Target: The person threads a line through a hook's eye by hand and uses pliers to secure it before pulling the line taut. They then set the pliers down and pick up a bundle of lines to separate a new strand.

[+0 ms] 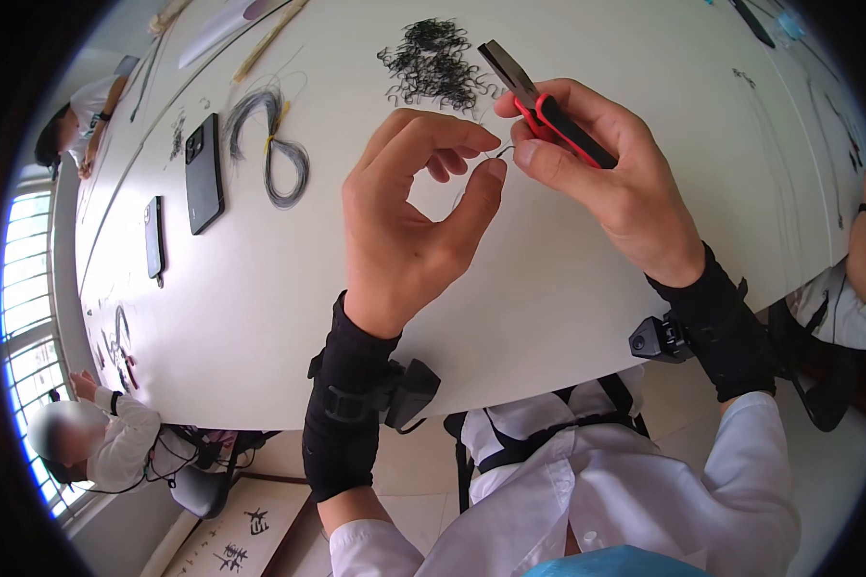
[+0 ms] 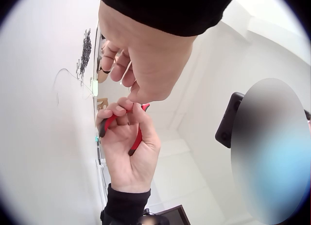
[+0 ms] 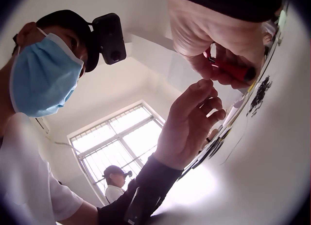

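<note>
Red-and-black pliers (image 1: 577, 133) lie across my right hand (image 1: 625, 183), which grips their handles with the metal nose pointing up and left. Between the two hands runs a short, thin dark wire (image 1: 506, 150). My left hand (image 1: 409, 207) pinches it between thumb and forefinger, while its other fingers curl loosely. The right thumb tip and fingers are right at the wire's other end. In the left wrist view the red handles (image 2: 138, 140) show against the right palm. Just beyond the hands sits a pile of small bent black wire pieces (image 1: 433, 60).
A coil of grey wire (image 1: 293, 173) tied with yellow lies on the white table (image 1: 260, 317) to the left. Two phones, a larger (image 1: 203, 173) and a smaller (image 1: 154, 236), lie beside it. Other people sit around the table's left and right edges.
</note>
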`<state>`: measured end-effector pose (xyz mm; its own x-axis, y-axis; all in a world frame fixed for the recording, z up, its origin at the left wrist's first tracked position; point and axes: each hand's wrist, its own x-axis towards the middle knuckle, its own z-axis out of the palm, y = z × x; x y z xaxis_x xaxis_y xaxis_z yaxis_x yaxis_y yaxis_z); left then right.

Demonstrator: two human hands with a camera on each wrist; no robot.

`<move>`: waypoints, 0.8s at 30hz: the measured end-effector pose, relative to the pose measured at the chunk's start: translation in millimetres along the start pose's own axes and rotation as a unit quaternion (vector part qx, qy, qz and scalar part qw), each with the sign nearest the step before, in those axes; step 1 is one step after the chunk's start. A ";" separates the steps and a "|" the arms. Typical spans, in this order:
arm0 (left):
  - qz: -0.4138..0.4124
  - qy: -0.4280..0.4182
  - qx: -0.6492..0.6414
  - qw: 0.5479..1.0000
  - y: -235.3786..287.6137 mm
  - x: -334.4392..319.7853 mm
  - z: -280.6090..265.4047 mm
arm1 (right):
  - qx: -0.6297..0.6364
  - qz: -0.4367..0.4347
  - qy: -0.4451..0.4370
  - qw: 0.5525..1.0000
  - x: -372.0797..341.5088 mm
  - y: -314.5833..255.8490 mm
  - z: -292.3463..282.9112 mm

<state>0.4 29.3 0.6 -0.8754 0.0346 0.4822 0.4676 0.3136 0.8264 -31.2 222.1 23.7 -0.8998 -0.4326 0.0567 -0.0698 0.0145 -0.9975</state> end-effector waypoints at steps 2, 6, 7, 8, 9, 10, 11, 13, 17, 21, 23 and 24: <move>0.010 0.003 0.030 1.000 -0.3 -0.3 1.2 | 0.011 0.002 0.004 1.000 -0.2 0.6 1.7; 0.027 0.007 0.065 0.998 -0.9 -0.1 1.5 | 0.032 0.020 0.002 0.999 -0.1 0.4 2.5; 0.030 0.007 0.068 0.997 -1.2 -0.2 1.6 | 0.032 0.020 0.002 0.999 -0.1 0.7 2.5; 0.032 0.007 0.071 0.997 -1.5 -0.2 1.8 | 0.032 0.020 0.003 0.999 -0.1 1.2 2.5; 0.035 0.007 0.074 0.997 -1.7 -0.3 1.8 | 0.032 0.020 0.003 0.999 0.1 1.6 2.6; 0.038 0.008 0.071 0.997 -1.4 0.0 2.1 | 0.029 0.017 0.002 0.999 0.0 1.6 2.3; 0.041 0.008 0.068 0.997 -0.7 0.5 2.4 | 0.026 0.015 0.001 1.000 -0.1 1.5 1.6; 0.044 0.007 0.067 0.997 0.0 0.8 2.4 | 0.021 0.015 0.001 1.000 -0.2 0.0 1.1; 0.044 0.001 0.077 0.996 0.0 0.6 1.2 | 0.020 0.026 0.001 0.999 -1.0 -4.3 1.8; 0.040 0.006 0.082 0.996 -0.8 -0.4 1.5 | 0.022 0.032 -0.002 0.999 -0.6 -3.3 2.0; 0.037 0.006 0.084 0.996 0.0 -0.2 1.6 | 0.024 0.034 -0.004 0.999 -0.3 -2.6 1.5; 0.036 0.006 0.085 0.996 0.7 0.0 1.6 | 0.026 0.035 -0.005 0.999 -0.3 -2.3 1.4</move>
<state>0.6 31.1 0.7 -0.8385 0.0515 0.5425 0.5002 0.4676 0.7288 -30.2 221.0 26.0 -0.8969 -0.4420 -0.0129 0.0149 -0.0011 -0.9999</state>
